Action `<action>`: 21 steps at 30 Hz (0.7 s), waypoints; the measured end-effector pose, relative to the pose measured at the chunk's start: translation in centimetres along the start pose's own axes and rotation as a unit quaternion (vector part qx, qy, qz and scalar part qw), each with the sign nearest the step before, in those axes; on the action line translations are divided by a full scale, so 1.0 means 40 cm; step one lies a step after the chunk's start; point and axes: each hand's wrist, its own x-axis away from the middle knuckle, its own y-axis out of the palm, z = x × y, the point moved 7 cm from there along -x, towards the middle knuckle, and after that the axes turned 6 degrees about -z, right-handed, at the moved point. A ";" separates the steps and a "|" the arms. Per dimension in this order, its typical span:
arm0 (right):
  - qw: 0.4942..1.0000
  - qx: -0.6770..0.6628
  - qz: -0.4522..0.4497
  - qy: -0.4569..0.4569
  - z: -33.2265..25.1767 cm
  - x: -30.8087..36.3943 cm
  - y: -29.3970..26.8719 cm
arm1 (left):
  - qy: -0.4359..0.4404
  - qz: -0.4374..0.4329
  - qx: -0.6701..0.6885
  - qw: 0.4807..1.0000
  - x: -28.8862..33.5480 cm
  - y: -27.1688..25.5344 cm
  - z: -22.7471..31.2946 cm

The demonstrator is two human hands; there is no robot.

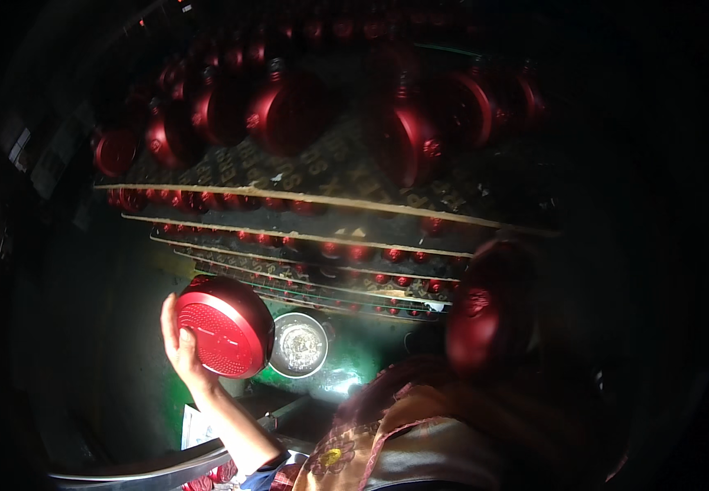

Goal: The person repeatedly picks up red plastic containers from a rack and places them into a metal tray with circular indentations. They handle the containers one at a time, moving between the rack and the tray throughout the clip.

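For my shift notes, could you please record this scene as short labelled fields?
Left hand: holding red pot, dotted base toward camera
Right hand: not visible
Right of held pot: round grey dish
Farther right: red vessel, partly shadowed
Beyond: shelves with many red pots
Light: bright centre, dark edges

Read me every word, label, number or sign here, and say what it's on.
Top shelf board: large tan lettering, partly legible; I don't copy printed words.
Lower shelf boards: smaller tan lettering, mostly too small to read.
Red pan in the left hand: pale base marks, too small to read.
Dark red pan at right: a mark on its side, too blurred.
White sheet, lower left: unclear.
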 end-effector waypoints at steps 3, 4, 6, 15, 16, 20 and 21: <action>0.975 0.202 0.061 -0.072 -0.261 0.132 -0.170 | 0.076 -0.055 -0.084 0.992 -0.113 0.119 0.197; 0.956 0.254 0.084 -0.120 -0.338 0.187 -0.218 | 0.126 -0.081 -0.103 0.983 -0.150 0.175 0.267; 0.923 0.348 0.108 -0.121 -0.516 0.244 -0.347 | 0.194 -0.059 -0.118 0.972 -0.224 0.268 0.393; 0.661 0.616 0.408 -0.135 -0.719 0.383 -0.588 | 0.245 -0.129 -0.265 0.924 -0.762 0.814 0.491; 0.654 0.609 0.430 -0.130 -0.716 0.385 -0.622 | 0.290 -0.144 -0.339 0.883 -0.803 0.876 0.451; 0.635 0.601 0.471 -0.118 -0.696 0.378 -0.756 | 0.186 -0.138 -0.555 0.799 -0.952 1.016 0.225; 0.617 0.615 0.480 -0.104 -0.691 0.372 -0.784 | 0.179 -0.135 -0.571 0.790 -0.959 1.036 0.185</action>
